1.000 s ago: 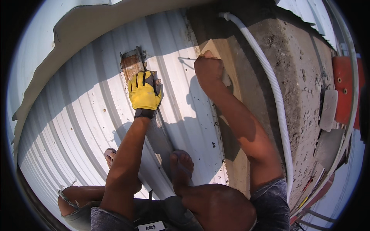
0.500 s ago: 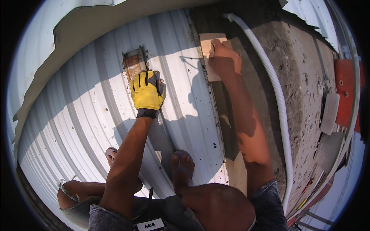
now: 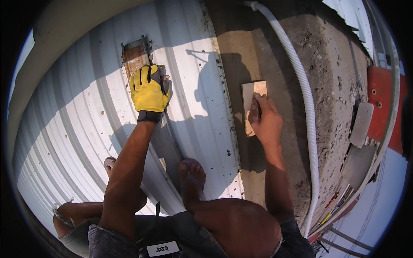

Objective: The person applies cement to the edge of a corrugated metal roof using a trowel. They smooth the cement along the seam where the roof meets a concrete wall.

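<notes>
My right hand (image 3: 267, 118), bare, grips a flat wooden float (image 3: 254, 89) by its handle. The float lies against the strip of damp grey-brown mortar (image 3: 234, 41) along the roof sheet's edge. Shadow crosses part of this strip. On the left, my left hand (image 3: 149, 89) wears a yellow glove with black trim. Its fingers curl over the lower part of a rusty metal channel (image 3: 134, 58) that sticks up from the white corrugated roof sheet (image 3: 189, 103). The glove hides where the fingertips press.
A white corrugated hose (image 3: 301, 86) runs lengthwise to the right of the mortar. Beyond it rises a rough cement wall (image 3: 333, 99), with red metal piece (image 3: 383, 101) and a grey slab (image 3: 361, 124) farther right. My sandalled foot (image 3: 192, 176) stands on the roof sheet.
My right hand has drawn the float back toward me along the mortar, and the float has turned slightly. My left hand keeps its place on the channel while the whole view shifts a little.
</notes>
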Motion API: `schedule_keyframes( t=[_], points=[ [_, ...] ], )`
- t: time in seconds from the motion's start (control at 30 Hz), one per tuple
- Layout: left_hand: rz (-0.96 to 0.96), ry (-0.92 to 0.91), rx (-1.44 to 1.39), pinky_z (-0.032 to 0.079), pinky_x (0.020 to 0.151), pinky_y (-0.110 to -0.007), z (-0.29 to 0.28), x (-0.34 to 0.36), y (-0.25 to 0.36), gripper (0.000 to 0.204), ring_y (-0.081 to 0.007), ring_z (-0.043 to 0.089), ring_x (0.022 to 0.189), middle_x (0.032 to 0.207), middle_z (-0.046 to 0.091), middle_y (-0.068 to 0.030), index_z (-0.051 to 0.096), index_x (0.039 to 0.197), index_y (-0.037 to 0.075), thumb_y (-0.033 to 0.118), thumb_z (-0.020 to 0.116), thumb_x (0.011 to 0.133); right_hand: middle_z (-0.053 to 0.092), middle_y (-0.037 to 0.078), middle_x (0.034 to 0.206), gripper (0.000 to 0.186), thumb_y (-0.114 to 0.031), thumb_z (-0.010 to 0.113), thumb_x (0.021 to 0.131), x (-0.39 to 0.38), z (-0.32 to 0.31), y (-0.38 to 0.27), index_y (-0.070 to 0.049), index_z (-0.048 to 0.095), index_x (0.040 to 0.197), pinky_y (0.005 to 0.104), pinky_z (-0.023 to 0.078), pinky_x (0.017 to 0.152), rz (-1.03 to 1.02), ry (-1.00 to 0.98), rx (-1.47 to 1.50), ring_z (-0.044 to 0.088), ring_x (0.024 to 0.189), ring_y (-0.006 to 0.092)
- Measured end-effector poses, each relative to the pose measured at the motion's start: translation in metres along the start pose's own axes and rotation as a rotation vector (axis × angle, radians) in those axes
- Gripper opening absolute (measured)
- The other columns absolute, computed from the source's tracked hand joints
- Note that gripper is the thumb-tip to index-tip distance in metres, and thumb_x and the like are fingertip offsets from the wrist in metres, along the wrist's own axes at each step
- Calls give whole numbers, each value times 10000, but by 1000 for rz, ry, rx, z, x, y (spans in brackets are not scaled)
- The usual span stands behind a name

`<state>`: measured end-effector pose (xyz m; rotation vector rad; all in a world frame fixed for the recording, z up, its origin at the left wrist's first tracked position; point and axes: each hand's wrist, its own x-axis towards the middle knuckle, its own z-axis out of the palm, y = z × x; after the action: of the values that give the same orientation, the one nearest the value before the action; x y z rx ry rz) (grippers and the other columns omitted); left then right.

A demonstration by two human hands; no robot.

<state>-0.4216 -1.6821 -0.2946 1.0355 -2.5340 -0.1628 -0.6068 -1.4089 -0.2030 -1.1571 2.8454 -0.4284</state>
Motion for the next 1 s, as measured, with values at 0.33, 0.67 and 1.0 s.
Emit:
schedule_keyframes(
  t=[0.33, 0.67, 1.0],
  points=[
    [88, 82, 6, 392, 1078, -523, 20, -1, -7, 446, -353, 546, 1243, 1297, 617, -101, 664, 1234, 187, 412, 710, 851, 704, 111, 1199, 356, -284, 607, 959, 106, 9, -15, -224, 657, 1306, 479, 529, 943, 106, -254, -229, 672, 1112, 361],
    [106, 42, -63, 391, 1097, -530, 28, -7, -14, 431, -375, 542, 1262, 1335, 616, -112, 661, 1264, 191, 408, 688, 893, 694, 85, 1064, 351, -158, 688, 936, -366, -60, 84, -167, 662, 1286, 429, 603, 775, 313, -477, -190, 705, 922, 315],
    [-64, -157, -1008, 508, 898, -287, -34, -28, 44, 256, -120, 632, 971, 1070, 703, -46, 662, 1209, -9, 157, 675, 1015, 687, 133, 1122, 412, -122, 807, 883, -156, -53, -32, -31, 572, 1208, 353, 561, 831, 398, -67, 787, 686, 950, 204]
  ],
)
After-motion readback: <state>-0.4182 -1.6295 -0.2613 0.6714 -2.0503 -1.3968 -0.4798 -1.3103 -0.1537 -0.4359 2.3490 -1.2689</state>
